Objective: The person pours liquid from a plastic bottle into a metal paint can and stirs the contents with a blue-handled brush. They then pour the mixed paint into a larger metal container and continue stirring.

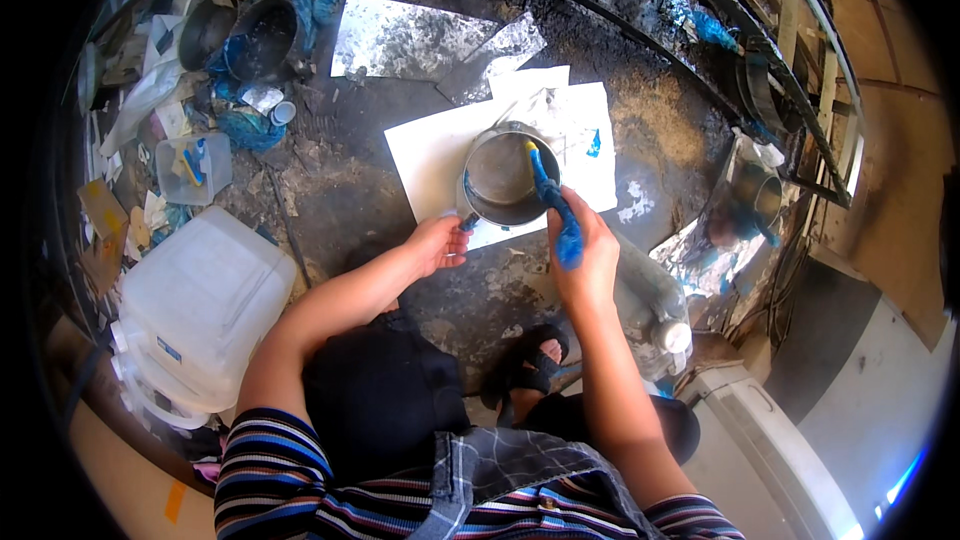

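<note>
A round metal pot (497,172) stands on white paper sheets (425,155) on the floor in front of me, its inside dull grey. At its near left side, my left hand (437,245) has its fingers curled around a short, blue-stained handle that sticks out from the rim. My right hand (588,248) grips a brush (546,183) with a blue, paint-smeared handle. The brush's yellowish tip reaches into the pot, against the right part of its inside. Whether the tip touches the pot's wall or bottom I cannot tell.
A white plastic jerrycan (205,305) lies at left, below a clear tub (193,170) holding a brush. Stained buckets (262,40) stand farther back. A clear bottle (648,305) lies by my right forearm. A metal frame (800,140) borders the right, near a blue-stained can (755,195).
</note>
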`<state>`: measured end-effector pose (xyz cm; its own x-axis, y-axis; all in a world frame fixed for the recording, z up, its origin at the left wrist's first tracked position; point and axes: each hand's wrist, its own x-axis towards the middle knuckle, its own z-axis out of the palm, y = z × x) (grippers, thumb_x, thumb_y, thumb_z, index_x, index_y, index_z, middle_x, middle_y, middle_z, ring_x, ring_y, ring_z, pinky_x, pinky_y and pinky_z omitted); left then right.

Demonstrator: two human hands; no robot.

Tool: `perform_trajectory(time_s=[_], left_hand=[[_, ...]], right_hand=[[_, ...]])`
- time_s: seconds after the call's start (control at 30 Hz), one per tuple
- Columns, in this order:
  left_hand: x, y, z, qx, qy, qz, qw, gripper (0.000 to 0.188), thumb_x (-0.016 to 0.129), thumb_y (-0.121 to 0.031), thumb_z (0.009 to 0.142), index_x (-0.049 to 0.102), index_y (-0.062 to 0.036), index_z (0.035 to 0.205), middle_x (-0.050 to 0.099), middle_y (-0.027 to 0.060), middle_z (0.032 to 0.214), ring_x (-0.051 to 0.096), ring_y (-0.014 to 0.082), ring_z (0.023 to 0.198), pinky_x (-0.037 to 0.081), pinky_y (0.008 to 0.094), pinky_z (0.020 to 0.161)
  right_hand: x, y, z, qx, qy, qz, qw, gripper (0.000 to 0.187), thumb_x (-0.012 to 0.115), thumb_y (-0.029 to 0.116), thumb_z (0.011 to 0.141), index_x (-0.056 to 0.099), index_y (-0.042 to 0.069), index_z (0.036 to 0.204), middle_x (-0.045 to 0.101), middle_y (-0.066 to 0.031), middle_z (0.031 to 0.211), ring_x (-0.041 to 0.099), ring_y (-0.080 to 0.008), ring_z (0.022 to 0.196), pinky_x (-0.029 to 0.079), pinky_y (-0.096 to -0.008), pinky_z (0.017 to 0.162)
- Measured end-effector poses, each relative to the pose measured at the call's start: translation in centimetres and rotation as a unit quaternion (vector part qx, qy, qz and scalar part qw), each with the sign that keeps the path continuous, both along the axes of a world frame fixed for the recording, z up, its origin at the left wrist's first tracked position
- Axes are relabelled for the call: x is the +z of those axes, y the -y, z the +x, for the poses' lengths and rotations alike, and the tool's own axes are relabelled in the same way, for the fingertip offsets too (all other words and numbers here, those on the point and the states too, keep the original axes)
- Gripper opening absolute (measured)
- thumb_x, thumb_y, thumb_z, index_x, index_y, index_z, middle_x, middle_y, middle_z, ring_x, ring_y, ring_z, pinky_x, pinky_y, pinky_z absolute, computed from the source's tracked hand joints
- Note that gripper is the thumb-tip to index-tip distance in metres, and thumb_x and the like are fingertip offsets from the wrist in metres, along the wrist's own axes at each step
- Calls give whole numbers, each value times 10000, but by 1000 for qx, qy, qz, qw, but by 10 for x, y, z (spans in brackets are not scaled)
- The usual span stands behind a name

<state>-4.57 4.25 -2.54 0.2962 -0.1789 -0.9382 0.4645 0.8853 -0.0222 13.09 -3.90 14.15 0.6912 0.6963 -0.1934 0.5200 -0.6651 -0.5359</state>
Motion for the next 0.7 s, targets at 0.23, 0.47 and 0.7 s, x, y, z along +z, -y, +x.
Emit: perform_trajectory(time_s=[0.23, 0.47, 0.7], left_hand=[[-4, 5, 2, 30, -7, 6, 999, 301, 461, -321, 947, 615, -67, 902, 562, -4, 739, 541, 119, 656, 508, 316, 592], [-1, 1, 4, 38, -14, -6, 999, 325, 447, -305, 946, 632, -50, 867, 561, -2, 704, 549, 118, 621, 506, 306, 568], [-4, 0, 1, 30, -8, -18, 999, 299, 470, -293, 933, 644, -53, 891, 567, 0, 716, 550, 118, 629, 512, 311, 578]], right_hand=[[-21, -27, -7, 195, 32, -57, 979, 525, 622, -44, 668, 583, 44, 1183, 586, -161, 863, 594, -352, 842, 492, -426, 737], [-21, -20, -24, 293, 0, -89, 952, 408, 587, -2, 724, 580, 23, 1131, 591, -149, 857, 603, -320, 851, 495, -403, 765], [13, -3, -1, 234, -28, -114, 965, 422, 606, 10, 737, 592, 58, 1155, 590, -155, 846, 603, -340, 844, 492, -415, 753]])
